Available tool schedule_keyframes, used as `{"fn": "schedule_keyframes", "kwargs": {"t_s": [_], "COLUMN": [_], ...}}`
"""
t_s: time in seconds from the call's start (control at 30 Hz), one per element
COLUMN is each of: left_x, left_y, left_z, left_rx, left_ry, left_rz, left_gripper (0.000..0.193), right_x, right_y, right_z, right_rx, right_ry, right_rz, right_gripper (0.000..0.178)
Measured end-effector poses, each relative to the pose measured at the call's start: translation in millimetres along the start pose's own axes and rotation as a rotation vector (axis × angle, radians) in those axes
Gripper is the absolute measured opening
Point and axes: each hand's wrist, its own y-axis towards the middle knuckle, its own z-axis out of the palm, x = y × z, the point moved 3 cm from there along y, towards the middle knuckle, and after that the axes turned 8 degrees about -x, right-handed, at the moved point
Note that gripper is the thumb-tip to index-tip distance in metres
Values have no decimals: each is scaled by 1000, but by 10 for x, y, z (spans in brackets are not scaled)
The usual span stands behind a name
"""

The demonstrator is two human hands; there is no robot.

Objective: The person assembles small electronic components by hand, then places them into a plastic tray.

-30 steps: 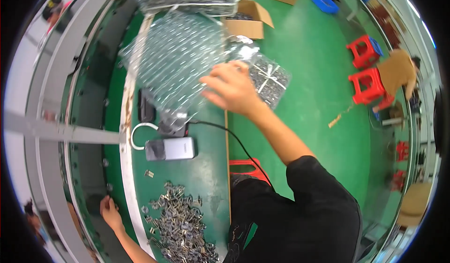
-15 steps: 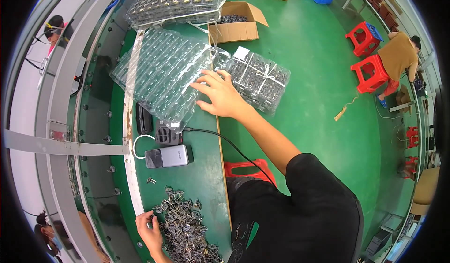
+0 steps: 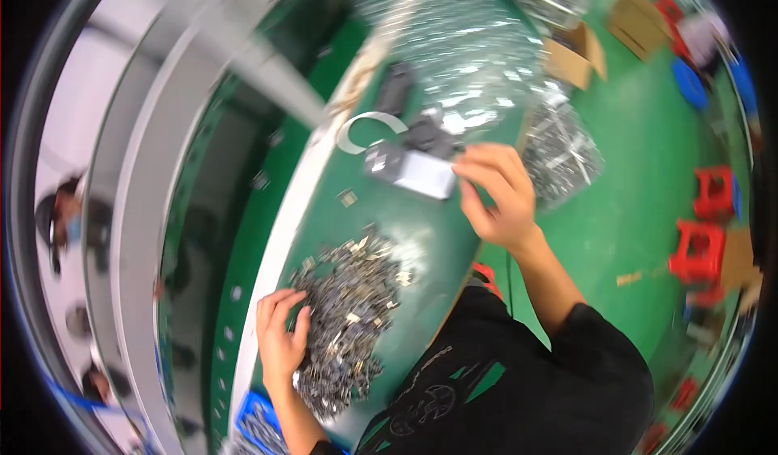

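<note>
My left hand point(image 3: 282, 337) rests at the left edge of a heap of small metal parts with dark bodies point(image 3: 348, 317), its fingers bent and apart; I see nothing held in it. My right hand point(image 3: 498, 194) hovers over the green table, fingers apart and nothing visible in them. Close to its fingertips lies a power bank point(image 3: 425, 174), pale on one end and dark on the other, beside a small dark boxy device point(image 3: 429, 135). Further off, clear plastic trays with rows of pockets point(image 3: 478, 58) lie across the table. Motion blurs the view.
A lone small part point(image 3: 347, 198) lies beyond the heap. Past the power bank are a white cable loop point(image 3: 348, 135) and a black case point(image 3: 395, 89). A blue bin point(image 3: 245, 413) stands near my left forearm. Strapped trays point(image 3: 563, 151) and an open carton point(image 3: 571, 58) are at the right.
The view has turned, so the table now slants up to the right. My right hand has left the clear trays and come back near the power bank. My left hand stays by the heap.
</note>
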Motion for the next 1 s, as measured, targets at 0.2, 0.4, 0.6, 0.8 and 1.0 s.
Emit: {"fn": "schedule_keyframes", "kwargs": {"t_s": [0.2,0.4,0.6,0.8,1.0], "left_x": [116,-95,-70,210,282], "left_y": [-1357,-2999,-3017,-2794,-2471], "left_z": [-350,134,388,275,209], "left_rx": [-505,-949,-875,-807,-696], "left_ry": [146,271,171,108,-103], "left_rz": [-403,-952,-1117,-1111,-897], "left_gripper": [24,28,52,61,61], "right_x": [880,829,706,1160,1524], "right_y": [-286,-323,-305,-268,-236], "right_z": [851,1522,1658,1748,2123], "right_rx": [575,744,1002,1337,1294], "right_ry": [326,-40,109,373,446], "right_rz": [20,7,176,-26,-240], "right_gripper": [39,62,66,65,65]}}
